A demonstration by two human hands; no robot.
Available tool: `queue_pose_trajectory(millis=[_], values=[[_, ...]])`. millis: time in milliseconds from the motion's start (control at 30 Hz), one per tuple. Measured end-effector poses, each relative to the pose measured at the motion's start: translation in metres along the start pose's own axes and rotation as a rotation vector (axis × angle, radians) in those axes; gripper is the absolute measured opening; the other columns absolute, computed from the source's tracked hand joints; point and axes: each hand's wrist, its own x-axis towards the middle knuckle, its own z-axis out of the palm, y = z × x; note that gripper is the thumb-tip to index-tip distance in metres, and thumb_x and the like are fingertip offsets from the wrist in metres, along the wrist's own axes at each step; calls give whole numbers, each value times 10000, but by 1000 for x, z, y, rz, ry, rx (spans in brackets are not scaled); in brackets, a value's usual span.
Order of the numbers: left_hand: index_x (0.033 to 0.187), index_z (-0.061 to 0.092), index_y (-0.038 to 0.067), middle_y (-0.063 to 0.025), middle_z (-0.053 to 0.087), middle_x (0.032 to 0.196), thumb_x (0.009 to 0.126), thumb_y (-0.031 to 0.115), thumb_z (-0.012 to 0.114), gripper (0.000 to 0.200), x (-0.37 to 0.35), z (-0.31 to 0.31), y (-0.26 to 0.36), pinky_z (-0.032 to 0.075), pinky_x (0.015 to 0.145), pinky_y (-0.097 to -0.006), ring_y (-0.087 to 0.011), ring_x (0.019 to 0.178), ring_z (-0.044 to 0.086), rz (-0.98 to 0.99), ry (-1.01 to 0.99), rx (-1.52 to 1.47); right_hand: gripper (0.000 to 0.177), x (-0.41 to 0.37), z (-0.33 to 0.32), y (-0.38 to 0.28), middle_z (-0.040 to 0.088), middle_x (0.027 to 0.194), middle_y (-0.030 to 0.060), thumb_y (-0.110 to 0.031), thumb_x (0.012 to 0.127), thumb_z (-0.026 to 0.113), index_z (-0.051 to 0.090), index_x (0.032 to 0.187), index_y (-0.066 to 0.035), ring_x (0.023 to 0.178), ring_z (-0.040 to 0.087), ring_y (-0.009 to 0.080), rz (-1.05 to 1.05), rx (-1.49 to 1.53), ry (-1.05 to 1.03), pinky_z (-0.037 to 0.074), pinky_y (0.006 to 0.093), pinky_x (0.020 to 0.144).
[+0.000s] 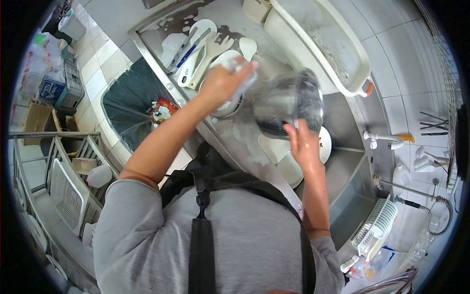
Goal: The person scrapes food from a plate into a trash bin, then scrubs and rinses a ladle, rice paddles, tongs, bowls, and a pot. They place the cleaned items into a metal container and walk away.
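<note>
Apron (201, 245) worn over grey shirt. Blurred steel pot (286, 103) clamped in right hand (304, 144) grip; left hand (223, 83) closed on what is perhaps sponge (243, 68). Utensils (196, 49) already laid on counter (230, 14); plates (325, 139) left in sink (352, 186).

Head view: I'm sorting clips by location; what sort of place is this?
Probably a commercial kitchen's washing-up station: grey metal pot over a stainless steel sink, white plastic utensils on the wet counter, white wire dish rack.
</note>
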Motion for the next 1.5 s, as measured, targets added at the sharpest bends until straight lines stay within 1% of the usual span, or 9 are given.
queue_pose_trajectory(millis=[67,267,467,633,933,1200,1433,1467,1500], values=[[893,641,79,-45,582,604,830,511,617,437,-3,-29,5,452,529,-335,-188,566,592,130,147,150,213,11,17,3,599,624,157,-194,877,613,503,912,-15,549,584,368,-103,-120,-115,436,424,484],[1163,505,160,-170,490,1236,763,304,686,463,-16,-22,-71,404,896,-468,-352,1128,489,460,63,994,227,28,43,-12,594,687,151,-231,845,642,552,934,-43,660,605,337,-29,-248,-369,489,400,606],[1078,545,117,-159,527,1136,728,145,622,359,16,-33,-29,419,871,-448,-373,1039,513,589,206,652,353,71,12,46,582,1186,134,-198,853,632,577,1175,-67,1148,505,283,96,-52,221,385,363,971],[1153,562,109,-164,533,1199,740,212,617,429,72,16,35,408,913,-443,-354,1093,509,783,88,496,495,93,32,133,600,1204,109,-38,773,645,541,1257,-48,1113,531,240,512,837,-14,400,325,949],[1129,568,112,-123,623,1055,767,375,687,463,114,140,31,472,807,-461,-316,999,591,861,-383,1041,608,63,34,81,626,1089,79,150,613,464,577,1197,26,977,575,161,733,795,320,423,243,859],[1021,574,134,-140,641,867,788,337,664,322,78,108,-17,491,695,-437,-312,806,642,343,-7,597,654,29,15,21,534,1290,186,191,634,346,515,1245,30,1281,430,336,53,74,543,261,393,1104],[919,618,198,-35,637,805,753,213,593,168,67,127,83,520,671,-400,-255,755,651,1536,-159,684,645,35,-9,66,493,1324,215,185,645,336,506,1246,24,1297,400,359,381,265,335,260,357,1095],[912,590,200,-3,622,820,768,200,566,146,64,129,91,511,712,-363,-225,817,636,1600,-214,832,613,32,-4,78,651,1021,200,99,695,379,501,1286,-9,910,634,252,242,110,367,447,342,766],[905,562,201,29,606,836,782,188,538,126,62,130,94,503,753,-325,-195,879,622,1656,-273,984,613,32,-4,76,651,1021,200,99,695,379,501,1286,-9,910,634,252,240,107,365,447,342,766]])
